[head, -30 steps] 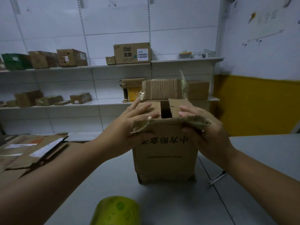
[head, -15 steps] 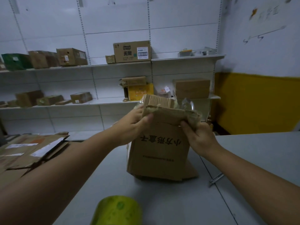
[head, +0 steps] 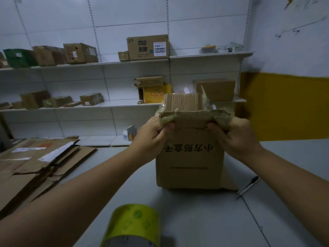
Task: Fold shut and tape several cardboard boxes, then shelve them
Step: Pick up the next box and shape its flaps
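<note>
- Cardboard box (head: 190,157): just one on the grey table (head: 284,211), upright in the middle, top not closed, far flap (head: 181,102) sticking up.
- Two hands on it: left hand (head: 151,138) and right hand (head: 235,136) each pinch one corner of the near flap (head: 192,116).
- One yellow-green tape roll (head: 131,225) at the near edge, well apart from it.
- One pen-like tool (head: 248,187) near its right side.
- One pile of flattened cardboard (head: 35,166) on the left.
- Top shelf (head: 204,56): five shelved boxes (head: 147,47) I can count; the row below is too murky.
</note>
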